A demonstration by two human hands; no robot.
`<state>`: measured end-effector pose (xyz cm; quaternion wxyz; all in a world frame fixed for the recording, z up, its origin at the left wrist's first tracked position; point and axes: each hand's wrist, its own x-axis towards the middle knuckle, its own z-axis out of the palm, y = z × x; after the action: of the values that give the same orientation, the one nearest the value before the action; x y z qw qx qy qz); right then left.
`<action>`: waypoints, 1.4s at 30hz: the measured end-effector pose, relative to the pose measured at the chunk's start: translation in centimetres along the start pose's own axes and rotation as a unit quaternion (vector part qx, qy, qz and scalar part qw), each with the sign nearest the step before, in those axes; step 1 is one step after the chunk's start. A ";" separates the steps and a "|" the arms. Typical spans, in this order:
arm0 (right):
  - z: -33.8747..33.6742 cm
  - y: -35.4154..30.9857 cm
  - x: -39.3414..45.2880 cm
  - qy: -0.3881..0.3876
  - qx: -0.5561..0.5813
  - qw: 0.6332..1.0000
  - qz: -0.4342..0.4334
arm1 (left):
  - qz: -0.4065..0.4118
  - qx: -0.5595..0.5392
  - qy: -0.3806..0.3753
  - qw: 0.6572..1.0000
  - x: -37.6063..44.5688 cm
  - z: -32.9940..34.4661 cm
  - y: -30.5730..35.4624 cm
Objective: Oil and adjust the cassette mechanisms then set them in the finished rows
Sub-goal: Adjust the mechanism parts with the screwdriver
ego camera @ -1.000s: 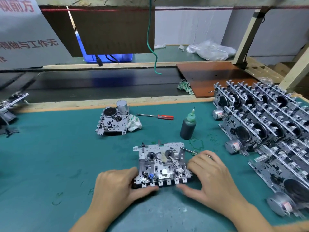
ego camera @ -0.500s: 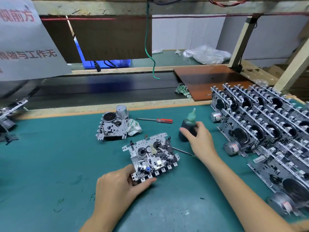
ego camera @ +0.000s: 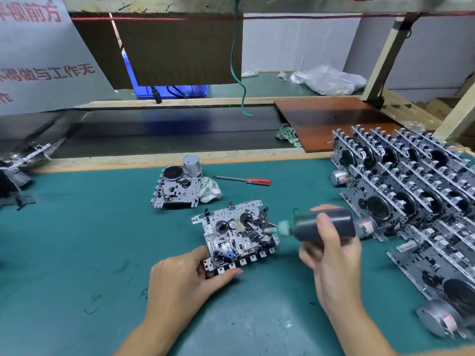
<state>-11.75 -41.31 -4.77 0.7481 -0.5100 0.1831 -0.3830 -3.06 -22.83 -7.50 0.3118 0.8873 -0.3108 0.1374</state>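
1. The left hand (ego camera: 185,276) holds the near-left corner of a cassette mechanism (ego camera: 236,233); its thumb lies along the front edge and the fingers curl at the left side.
2. That mechanism sits on the green desk (ego camera: 77,253), middle of the view, turned slightly, its row of tabs facing the person.
3. The right hand (ego camera: 331,253) grips a dark oil bottle (ego camera: 321,224), fingers wrapped round its body, thumb on top.
4. The bottle lies nearly level, its pale green nozzle (ego camera: 279,228) pointing left and reaching the mechanism's right side; whether the tip touches the metal cannot be told.
5. A 2nd mechanism (ego camera: 177,187) with a round motor lies farther back, a crumpled rag (ego camera: 210,190) touching its right edge.
6. A red-handled screwdriver (ego camera: 246,179) lies just right of the rag.
7. The finished rows (ego camera: 411,191) stand on edge, tightly packed, along the desk's right side.
8. Behind the desk runs a dark belt (ego camera: 154,132), with a brown board (ego camera: 334,119) at its right.
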 end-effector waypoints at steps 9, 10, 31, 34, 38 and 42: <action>0.1 0.0 -1.1 0.023 -0.086 0.992 -0.090 | 0.011 0.006 -0.004 1.000 0.0 -0.1 0.1; 0.1 0.0 -1.1 0.017 -0.094 0.991 -0.095 | 0.009 0.008 -0.006 1.000 0.0 -0.1 0.1; 0.0 0.6 -1.1 -0.021 -0.156 0.981 -0.112 | 0.004 -0.001 -0.001 1.000 0.0 0.0 0.1; 0.0 0.7 -1.1 -0.023 -0.157 0.980 -0.117 | 0.001 -0.003 -0.006 1.000 -0.1 -0.1 0.2; -0.1 0.7 -1.3 -0.026 -0.165 0.976 -0.139 | -0.006 -0.005 -0.012 1.000 -0.1 -0.2 0.2; 0.1 0.2 -1.5 -0.019 -0.134 0.972 -0.190 | -0.017 -0.022 -0.018 0.999 0.1 -0.3 0.2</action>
<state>-12.61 -40.07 -5.10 0.5898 -0.6383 0.1189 -0.4802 -3.19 -22.80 -7.12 0.3282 0.8877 -0.3039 0.1096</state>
